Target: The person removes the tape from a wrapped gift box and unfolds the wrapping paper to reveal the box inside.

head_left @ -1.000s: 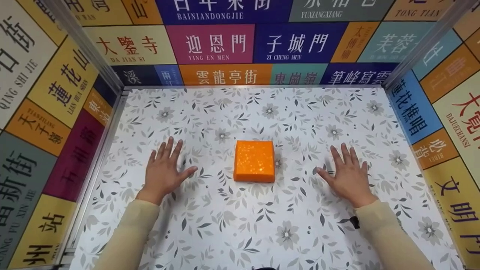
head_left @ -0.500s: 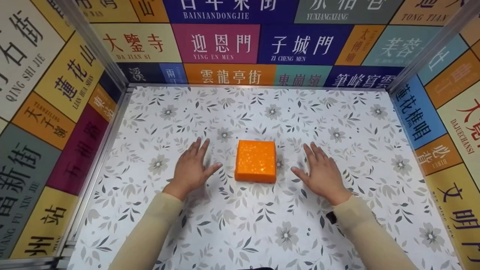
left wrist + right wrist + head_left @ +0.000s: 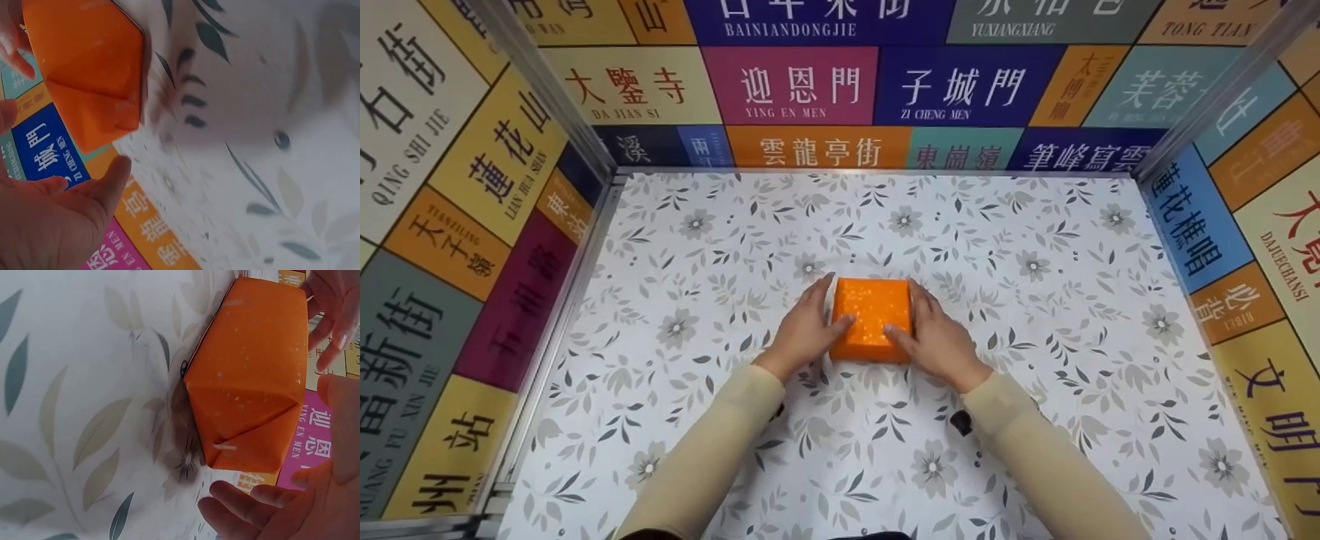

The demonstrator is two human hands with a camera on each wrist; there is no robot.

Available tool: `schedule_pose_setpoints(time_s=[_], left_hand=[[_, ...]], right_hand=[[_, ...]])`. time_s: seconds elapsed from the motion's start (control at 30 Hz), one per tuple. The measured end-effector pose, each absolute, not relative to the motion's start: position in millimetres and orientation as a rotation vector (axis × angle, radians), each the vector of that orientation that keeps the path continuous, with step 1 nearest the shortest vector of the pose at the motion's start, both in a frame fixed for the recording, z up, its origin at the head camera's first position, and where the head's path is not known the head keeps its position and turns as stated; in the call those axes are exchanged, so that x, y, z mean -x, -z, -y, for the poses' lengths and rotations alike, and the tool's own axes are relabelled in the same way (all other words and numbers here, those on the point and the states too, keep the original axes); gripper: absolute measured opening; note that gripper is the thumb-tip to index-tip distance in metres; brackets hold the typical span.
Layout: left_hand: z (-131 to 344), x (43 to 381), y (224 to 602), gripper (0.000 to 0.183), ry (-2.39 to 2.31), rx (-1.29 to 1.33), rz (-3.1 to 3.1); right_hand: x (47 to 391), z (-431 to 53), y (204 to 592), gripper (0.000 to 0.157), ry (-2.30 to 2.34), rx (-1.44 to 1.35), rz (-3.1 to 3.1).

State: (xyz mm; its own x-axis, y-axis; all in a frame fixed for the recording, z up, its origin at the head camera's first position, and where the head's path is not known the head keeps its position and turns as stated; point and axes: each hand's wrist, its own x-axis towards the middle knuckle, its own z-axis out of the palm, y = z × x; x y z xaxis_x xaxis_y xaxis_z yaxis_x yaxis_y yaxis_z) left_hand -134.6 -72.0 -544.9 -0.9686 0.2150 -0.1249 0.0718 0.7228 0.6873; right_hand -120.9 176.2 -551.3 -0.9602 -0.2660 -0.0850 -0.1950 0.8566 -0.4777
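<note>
An orange wrapped box (image 3: 872, 307) with pale gold specks sits on the patterned table between the two hands. Its folded paper end shows in the left wrist view, as on the wrapped box (image 3: 90, 73), and in the right wrist view, on the box (image 3: 247, 377). The left hand (image 3: 802, 330) is along the box's left side, its thumb over the top edge. On the other side, the right hand (image 3: 943, 337) has its fingers along the right face and its thumb over the top. Both hands' fingers look fairly straight; the wrist views show small gaps between some fingers and the box.
White tabletop (image 3: 720, 450) printed with grey leaves and flowers surrounds the box. Panels with coloured lettered tiles (image 3: 795, 86) stand at the back, left and right. A metal rail (image 3: 555, 337) runs along the left edge.
Both hands have moved inward from either side, the left one rightward and the right one leftward, until they flank the box. The box stays about where it was.
</note>
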Motion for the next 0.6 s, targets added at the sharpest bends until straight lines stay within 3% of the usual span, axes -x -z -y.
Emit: schedule_pose_setpoints(time_s=[0.6], left_hand=[[61.7,156.5,548.8,0.078,-1.203,-0.007,-2.444]], right_hand=[[137.3,-175.1,553.3,0.107,1.044,0.110,-2.577]])
